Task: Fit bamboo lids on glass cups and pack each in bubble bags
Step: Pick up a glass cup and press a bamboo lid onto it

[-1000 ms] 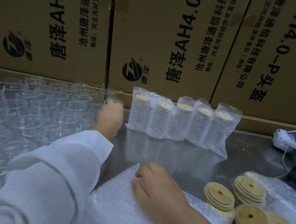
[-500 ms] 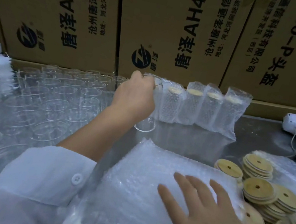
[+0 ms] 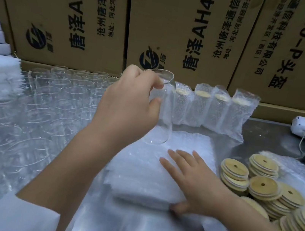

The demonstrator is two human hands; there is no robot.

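1. Facing a row of cardboard boxes [image 3: 181, 30] printed with dark lettering, works at a shiny metal table [image 3: 130, 227].
2. Grips one glass cup [image 3: 160, 128] with the left hand [image 3: 129, 107]: fingers curled over the rim, thumb pressed against the side.
3. Holds that cup in the air, roughly upright, mouth up and without a lid, above the far edge of a stack of bubble bags [image 3: 138, 173].
4. Rests the right hand [image 3: 195, 178] flat on top of that stack, fingers straight and spread, thumb down at the near edge, gripping nothing.
5. Keeps heaps of bamboo lids [image 3: 262, 184], each with a small hole, just right of the bags.
6. Shows a crowd of bare cups [image 3: 49, 103] standing on the left part of the table.
7. Shows packed cups [image 3: 216, 109] with lids on, standing in bubble bags in a row near the boxes, partly hidden behind the lifted cup.
8. Wears a white sleeve [image 3: 21, 216] on the left arm, pushed up from the forearm.
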